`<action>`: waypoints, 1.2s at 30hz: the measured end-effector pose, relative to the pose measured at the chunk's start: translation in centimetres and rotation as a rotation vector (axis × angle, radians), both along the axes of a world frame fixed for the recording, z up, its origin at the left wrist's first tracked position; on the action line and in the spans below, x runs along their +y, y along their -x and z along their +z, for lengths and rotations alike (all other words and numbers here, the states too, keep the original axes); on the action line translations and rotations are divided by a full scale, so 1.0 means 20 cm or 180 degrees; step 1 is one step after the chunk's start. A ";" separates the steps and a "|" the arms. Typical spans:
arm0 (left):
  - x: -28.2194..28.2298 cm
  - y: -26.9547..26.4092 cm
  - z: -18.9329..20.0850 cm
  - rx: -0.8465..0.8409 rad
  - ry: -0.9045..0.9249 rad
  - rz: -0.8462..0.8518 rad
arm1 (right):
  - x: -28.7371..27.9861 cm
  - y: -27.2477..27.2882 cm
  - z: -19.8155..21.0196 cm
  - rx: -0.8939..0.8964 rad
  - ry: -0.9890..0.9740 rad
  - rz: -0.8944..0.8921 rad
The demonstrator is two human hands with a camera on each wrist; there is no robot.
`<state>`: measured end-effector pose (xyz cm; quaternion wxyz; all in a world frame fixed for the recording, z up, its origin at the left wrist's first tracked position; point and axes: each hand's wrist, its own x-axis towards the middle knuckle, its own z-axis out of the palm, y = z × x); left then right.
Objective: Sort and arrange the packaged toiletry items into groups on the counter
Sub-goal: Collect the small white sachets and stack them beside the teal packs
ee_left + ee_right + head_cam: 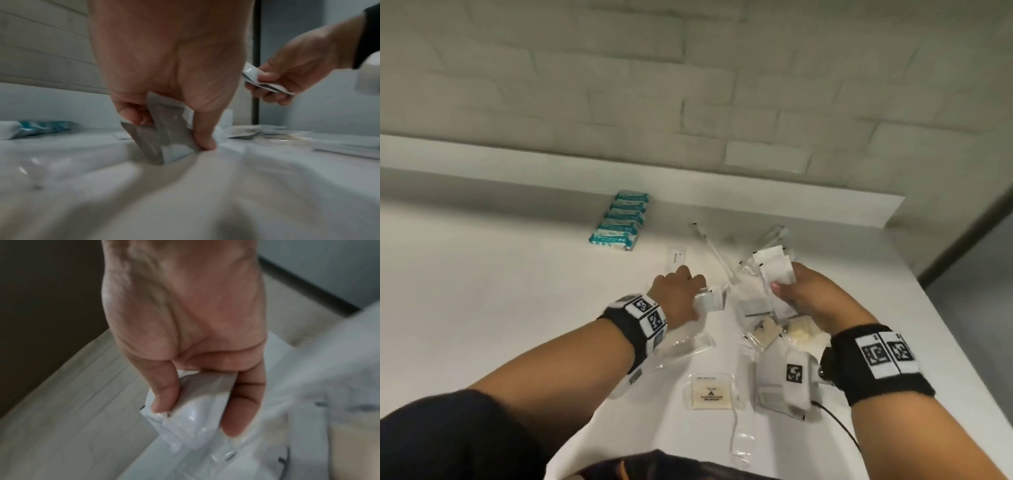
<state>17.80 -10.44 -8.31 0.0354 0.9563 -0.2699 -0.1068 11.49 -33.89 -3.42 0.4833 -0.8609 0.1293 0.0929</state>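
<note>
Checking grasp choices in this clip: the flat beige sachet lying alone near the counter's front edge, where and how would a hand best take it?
The beige sachet lies flat on the counter, so probably pinch a thin sealed edge rather than the padded middle. Come from above at its left edge: that side is bare counter, while a long clear packet crowds the right.

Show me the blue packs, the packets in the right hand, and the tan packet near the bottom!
blue packs point(619, 222), head view, middle of the row.
white packets point(777, 270), head view, the top packet's face above the thumb.
tan packet point(710, 394), head view, centre of its label.
</note>
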 end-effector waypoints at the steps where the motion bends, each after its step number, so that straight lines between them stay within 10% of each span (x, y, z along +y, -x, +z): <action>1: 0.00 0.01 -0.02 -0.0046 0.0089 0.0083 | 0.00 0.02 -0.02 -0.0069 -0.0462 -0.0205; 6: -0.01 0.04 0.04 -0.0174 0.0400 0.0278 | 0.07 0.05 0.00 -0.0357 -0.1095 -0.0419; 14: -0.13 0.12 0.30 0.2701 0.4815 0.1030 | 0.23 0.14 0.12 -0.0846 -0.1532 -0.0516; 28: -0.27 0.41 0.38 0.3664 0.4981 0.0975 | 0.04 0.34 0.20 -0.2163 -0.0929 -0.0427; 36: -0.35 0.43 0.39 0.2951 0.4838 0.0678 | -0.04 0.36 0.14 -0.2385 -0.0676 -0.0361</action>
